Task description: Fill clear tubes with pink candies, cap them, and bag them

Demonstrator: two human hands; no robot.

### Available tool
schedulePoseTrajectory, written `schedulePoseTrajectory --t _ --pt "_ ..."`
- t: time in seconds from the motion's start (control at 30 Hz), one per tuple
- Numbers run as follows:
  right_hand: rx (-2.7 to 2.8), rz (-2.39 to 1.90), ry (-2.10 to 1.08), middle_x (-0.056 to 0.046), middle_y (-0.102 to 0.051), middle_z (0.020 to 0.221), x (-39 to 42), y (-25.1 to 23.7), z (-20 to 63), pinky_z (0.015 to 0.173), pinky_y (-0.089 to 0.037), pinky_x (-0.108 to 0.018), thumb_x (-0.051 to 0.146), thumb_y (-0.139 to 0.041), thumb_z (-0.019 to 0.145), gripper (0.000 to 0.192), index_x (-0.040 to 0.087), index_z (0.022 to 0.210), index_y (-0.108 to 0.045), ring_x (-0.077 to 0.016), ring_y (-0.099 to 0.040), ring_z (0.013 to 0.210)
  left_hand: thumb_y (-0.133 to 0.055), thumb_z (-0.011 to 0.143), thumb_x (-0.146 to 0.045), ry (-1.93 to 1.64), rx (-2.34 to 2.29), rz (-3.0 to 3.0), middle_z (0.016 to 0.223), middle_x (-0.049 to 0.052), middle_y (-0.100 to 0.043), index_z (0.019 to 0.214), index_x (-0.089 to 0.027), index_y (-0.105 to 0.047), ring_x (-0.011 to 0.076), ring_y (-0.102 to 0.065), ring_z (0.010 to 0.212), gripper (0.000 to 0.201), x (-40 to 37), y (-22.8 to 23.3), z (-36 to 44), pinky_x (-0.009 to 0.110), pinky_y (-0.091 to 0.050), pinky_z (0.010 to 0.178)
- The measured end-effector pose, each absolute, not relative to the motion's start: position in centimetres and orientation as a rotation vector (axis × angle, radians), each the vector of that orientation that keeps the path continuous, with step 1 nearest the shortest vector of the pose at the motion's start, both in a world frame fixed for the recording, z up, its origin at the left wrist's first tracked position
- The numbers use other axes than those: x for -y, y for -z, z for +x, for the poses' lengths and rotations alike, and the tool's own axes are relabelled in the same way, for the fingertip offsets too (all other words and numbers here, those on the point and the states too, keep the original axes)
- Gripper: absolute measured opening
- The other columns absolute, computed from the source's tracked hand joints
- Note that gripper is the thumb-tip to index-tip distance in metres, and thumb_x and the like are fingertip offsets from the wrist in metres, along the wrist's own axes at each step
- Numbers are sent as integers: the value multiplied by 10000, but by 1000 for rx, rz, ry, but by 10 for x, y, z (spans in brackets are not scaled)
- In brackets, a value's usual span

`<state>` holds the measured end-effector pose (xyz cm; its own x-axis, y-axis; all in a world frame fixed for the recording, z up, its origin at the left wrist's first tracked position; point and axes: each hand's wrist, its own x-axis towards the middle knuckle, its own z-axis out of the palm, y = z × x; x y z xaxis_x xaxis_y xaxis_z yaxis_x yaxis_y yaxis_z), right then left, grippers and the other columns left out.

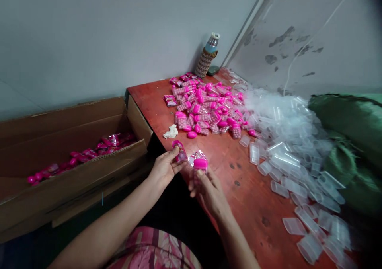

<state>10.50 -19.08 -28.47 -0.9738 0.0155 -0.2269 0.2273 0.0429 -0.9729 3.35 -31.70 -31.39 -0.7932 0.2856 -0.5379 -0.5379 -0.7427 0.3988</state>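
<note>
My left hand (163,167) pinches a small pink printed label (180,150) at the near edge of the red table (253,205). My right hand (209,189) holds a small clear container with a pink cap (200,164), upright, just right of the label. Both hands hover over the table's front left corner. Farther back lies a heap of pink-capped filled containers (209,106). A spread of empty clear plastic containers (292,157) covers the table's right side.
An open cardboard box (74,169) at the left holds several finished pink pieces (86,154). A crumpled white scrap (171,132) lies near the heap. A water bottle in a woven sleeve (207,56) stands by the wall. A green sack (352,141) lies at the right.
</note>
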Motion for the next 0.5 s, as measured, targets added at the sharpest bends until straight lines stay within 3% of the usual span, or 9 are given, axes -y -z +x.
schedulePoseTrajectory --t 0.17,0.4,0.5 --pt "-2267 387 2098 29 -518 619 217 291 119 428 -477 -204 424 -453 827 253 183 904 -440 -97 -542 476 -651 702 -181 -2532 -631 -571 652 34 -621 742 -118 -552 144 -618 558 124 307 307 41 246 -527 514" --pt "-2512 457 1887 65 -472 497 216 299 111 304 -371 -150 445 -400 847 255 195 880 -440 -75 -462 351 -655 685 -336 -2460 -712 -336 534 -6 -553 679 -131 -512 109 -514 390 250 301 297 52 206 -416 334" --pt "-2401 361 1962 64 -478 499 213 299 109 304 -365 -148 446 -411 843 258 188 830 -432 -71 -456 348 -663 671 -360 -2456 -839 -289 509 -20 -527 688 -137 -499 94 -472 347 277 301 297 53 189 -369 299"
